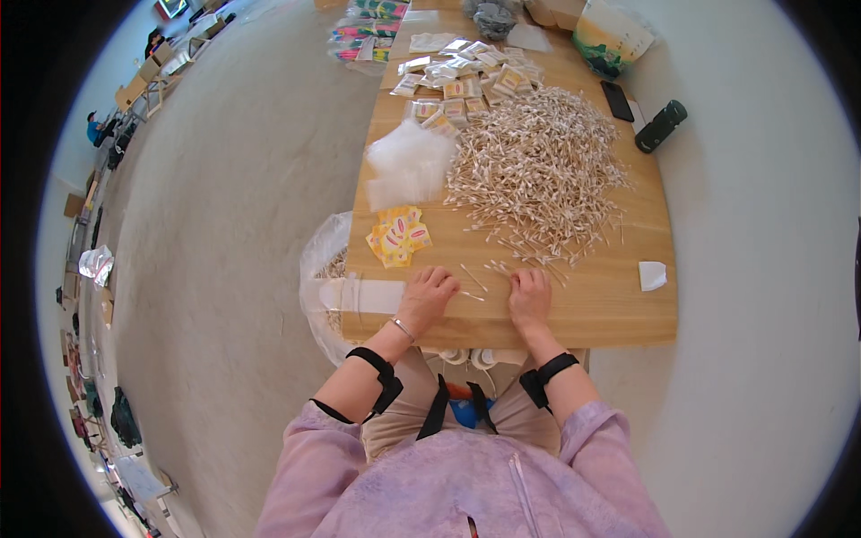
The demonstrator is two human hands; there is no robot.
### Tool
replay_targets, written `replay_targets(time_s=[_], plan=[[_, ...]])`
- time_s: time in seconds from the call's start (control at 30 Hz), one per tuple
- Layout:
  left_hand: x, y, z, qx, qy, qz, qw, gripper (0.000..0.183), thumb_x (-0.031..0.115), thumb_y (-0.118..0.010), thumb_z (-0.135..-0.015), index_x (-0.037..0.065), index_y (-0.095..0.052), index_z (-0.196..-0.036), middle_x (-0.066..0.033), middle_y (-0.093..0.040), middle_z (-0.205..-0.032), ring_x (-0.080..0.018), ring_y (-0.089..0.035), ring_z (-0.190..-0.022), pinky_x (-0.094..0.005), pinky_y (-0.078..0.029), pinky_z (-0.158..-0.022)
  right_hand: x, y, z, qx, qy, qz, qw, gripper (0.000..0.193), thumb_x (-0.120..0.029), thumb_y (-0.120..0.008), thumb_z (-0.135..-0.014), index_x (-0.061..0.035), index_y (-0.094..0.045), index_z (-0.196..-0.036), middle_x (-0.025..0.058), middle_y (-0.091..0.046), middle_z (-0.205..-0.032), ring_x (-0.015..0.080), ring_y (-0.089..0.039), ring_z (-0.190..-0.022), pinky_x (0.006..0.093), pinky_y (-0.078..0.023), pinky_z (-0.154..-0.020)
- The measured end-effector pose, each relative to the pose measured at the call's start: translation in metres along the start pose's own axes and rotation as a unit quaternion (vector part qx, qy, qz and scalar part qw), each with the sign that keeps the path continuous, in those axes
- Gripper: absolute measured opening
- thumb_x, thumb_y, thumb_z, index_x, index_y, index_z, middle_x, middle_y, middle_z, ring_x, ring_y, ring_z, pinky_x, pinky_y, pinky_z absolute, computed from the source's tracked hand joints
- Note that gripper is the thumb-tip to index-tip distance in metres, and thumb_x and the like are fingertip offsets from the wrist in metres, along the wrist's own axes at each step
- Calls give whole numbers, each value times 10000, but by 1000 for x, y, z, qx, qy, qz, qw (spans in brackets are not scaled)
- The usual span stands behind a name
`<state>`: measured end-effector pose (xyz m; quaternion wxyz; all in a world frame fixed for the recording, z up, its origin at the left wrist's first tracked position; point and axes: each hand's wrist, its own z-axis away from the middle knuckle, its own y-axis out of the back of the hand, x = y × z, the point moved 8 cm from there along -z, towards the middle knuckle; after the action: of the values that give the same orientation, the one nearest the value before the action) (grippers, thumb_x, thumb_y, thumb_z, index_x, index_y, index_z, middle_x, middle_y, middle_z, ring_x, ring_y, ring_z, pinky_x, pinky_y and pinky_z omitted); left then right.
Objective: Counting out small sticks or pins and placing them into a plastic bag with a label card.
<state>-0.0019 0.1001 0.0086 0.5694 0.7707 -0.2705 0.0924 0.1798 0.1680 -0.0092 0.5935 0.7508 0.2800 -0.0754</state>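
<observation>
- From my head view I can't tell whether the left hand (pixel 427 298) grips anything: its fingers are bent downward, tips hidden, beside a few loose swabs (pixel 473 277).
- The right hand (pixel 530 300) is just as unclear to me; its fingers curl at the near fringe of the swab pile (pixel 545 166), covering whatever lies beneath.
- I see the left hand overlapping the end of a flat white piece (pixel 381 297); its kind I can't make out.
- A clear plastic bag (pixel 316 255) sits past the table's left edge, partly hidden by it, with more swabs showing inside.
- At the top, a grey bundle (pixel 493 20) is cut off by the frame.
- Print on the yellow cards (pixel 400 237) is too small for me to read.
- The pile is a loose, bristling mound of thin, pale sticks with white cotton tips, spread over the smooth, wood-grained table (pixel 596 318).
- Left of it I have filmy, translucent sleeves (pixel 411 160) in a stack and, farther off, small, glossy, squarish packets (pixel 462 88).
- On the right stands a dark cylindrical bottle (pixel 662 126) near a flat black phone (pixel 617 100).
</observation>
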Motion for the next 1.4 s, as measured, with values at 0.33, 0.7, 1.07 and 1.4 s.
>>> replay_targets(time_s=[0.33, 0.7, 1.07, 1.4], plan=[[9, -37, -17, -108, 24, 21, 994, 187, 90, -591, -793, 80, -578, -980, -77, -577, -1056, -256, -522, -1038, -385, -410, -909, -3, 7, -3, 24, -18, -28, 999, 178, -85, -655, -751, -105, -644, -928, 79, -557, -877, 282, -521, -922, 392, -430, -824], [10, -20, -7, 45, 65, 122, 989, 332, 33, -646, -745, 30, -565, -1067, -129, -540, -1064, -331, -488, -1069, -440, -373, -1012, -26, 1, -15, 27, 40, -89, 995, 190, -81, -623, -742, -100, -659, -928, 85, -563, -889, 291, -521, -922, 382, -437, -822], [8, -21, -4, 52, 85, 137, 985, 521, 70, -683, -737, 44, -481, -1217, -160, -490, -1170, -360, -445, -1129, -456, -358, -1021, -32, -21, -25, -73, 126, -90, 985, 79, -104, -618, -773, -96, -637, -850, 84, -581, -891, 292, -522, -905, 382, -437, -796], [-2, -13, -22, -21, 76, 58, 995, 716, 224, -769, -686, 7, -436, -1281, -166, -439, -1311, -352, -352, -1273, -431, -292, -1083, -3, 11, -46, 5, 45, -10, 999, 161, -91, -613, -754, -129, -647, -906, 59, -563, -932, 274, -506, -947, 400, -428, -825]])
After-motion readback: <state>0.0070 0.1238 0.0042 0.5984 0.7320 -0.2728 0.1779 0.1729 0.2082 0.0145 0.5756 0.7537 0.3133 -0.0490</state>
